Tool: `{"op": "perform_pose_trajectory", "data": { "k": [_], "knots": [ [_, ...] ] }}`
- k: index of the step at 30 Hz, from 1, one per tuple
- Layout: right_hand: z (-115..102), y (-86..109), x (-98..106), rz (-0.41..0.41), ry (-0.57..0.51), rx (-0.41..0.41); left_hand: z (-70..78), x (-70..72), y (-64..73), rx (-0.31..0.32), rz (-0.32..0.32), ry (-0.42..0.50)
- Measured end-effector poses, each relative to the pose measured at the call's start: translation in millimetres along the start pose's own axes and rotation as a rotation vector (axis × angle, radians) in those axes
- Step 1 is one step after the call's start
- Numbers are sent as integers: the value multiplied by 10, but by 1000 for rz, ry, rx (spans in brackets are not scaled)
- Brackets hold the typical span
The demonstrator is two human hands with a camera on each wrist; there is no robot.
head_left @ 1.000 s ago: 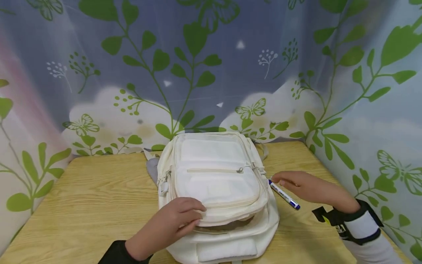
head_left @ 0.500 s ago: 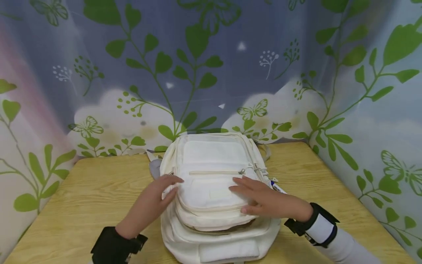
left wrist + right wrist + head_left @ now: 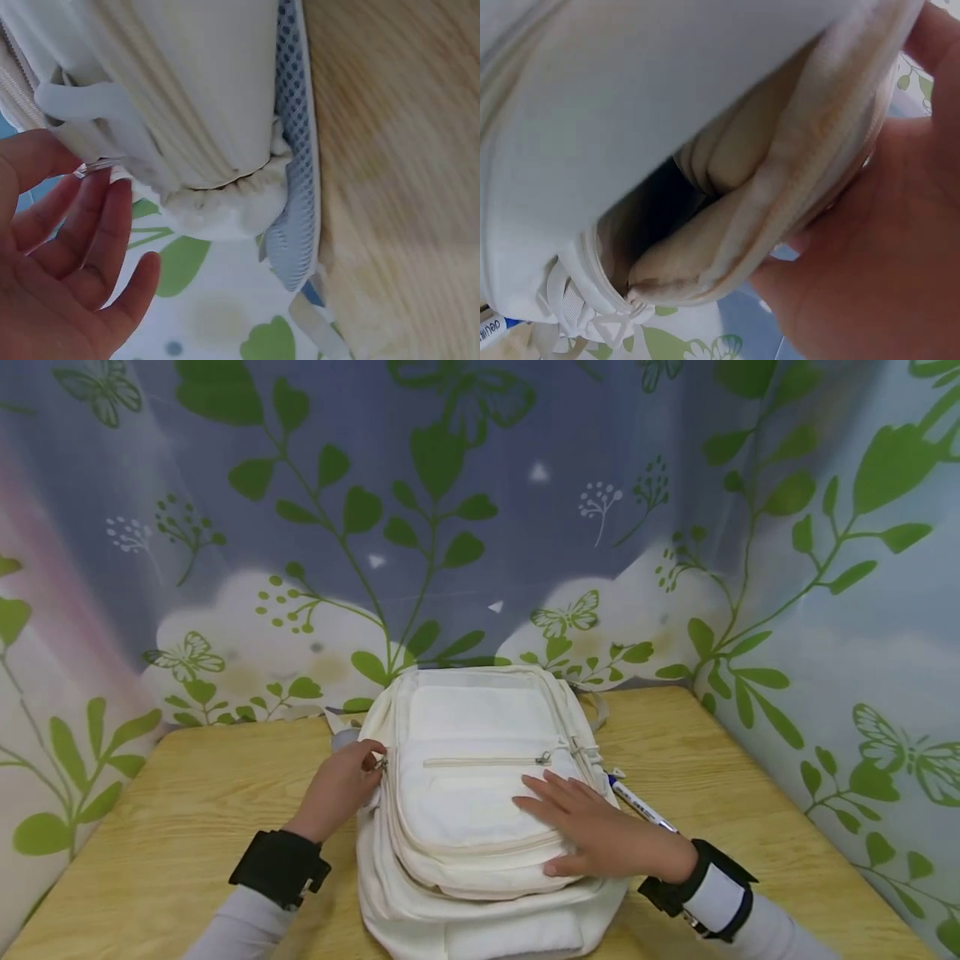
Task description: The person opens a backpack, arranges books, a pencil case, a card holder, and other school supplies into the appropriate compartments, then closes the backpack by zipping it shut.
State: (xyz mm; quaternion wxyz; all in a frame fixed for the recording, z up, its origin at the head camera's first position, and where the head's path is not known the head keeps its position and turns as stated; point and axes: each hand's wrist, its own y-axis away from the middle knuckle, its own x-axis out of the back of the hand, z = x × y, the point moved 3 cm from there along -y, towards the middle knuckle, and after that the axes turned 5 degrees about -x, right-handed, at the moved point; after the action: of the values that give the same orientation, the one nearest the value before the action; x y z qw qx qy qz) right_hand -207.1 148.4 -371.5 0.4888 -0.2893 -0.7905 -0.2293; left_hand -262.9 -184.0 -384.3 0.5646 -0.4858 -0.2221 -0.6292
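Observation:
A white backpack lies on the wooden table with its front panel up. At its left side, my left hand pinches a metal zipper pull between thumb and fingertips. My right hand rests with spread fingers on the front pocket's lower right. In the right wrist view, the pocket's opening gapes beside that hand, showing a beige lining and a dark inside. A second zipper runs across the front panel.
A blue-capped white marker lies on the table against the backpack's right side. Behind stands a curtain printed with green leaves. A grey mesh strap shows under the backpack.
My right hand has moved left from beside the marker onto the backpack's front. My left hand has gone from the pocket's lower edge up to the left side and taken the zipper pull.

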Motion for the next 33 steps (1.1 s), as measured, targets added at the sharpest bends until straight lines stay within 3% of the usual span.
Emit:
{"op": "perform_pose_trajectory", "data": {
  "k": [4, 11, 15, 21, 24, 30, 33],
  "knots": [
    [-8, 3, -6, 18, 0, -4, -3, 17, 21, -7, 56, -31],
    [1, 7, -13, 38, -15, 11, 134, 90, 169, -151, 174, -236],
    [8, -5, -31, 37, -28, 13, 254, 136, 284, -187, 181, -324],
    [-25, 4, -37, 32, -65, 18, 408, 188, 477, -210, 136, -369],
    [-40, 15, -32, 35, -65, 17, 481, 199, 579, -197, 97, -366],
    [-37, 3, -31, 34, -65, 7, 605, 182, 797, -75, 40, -296],
    [-43, -7, -39, 40, -67, 9, 661, 162, 886, -45, 7, -248]
  ]
}}
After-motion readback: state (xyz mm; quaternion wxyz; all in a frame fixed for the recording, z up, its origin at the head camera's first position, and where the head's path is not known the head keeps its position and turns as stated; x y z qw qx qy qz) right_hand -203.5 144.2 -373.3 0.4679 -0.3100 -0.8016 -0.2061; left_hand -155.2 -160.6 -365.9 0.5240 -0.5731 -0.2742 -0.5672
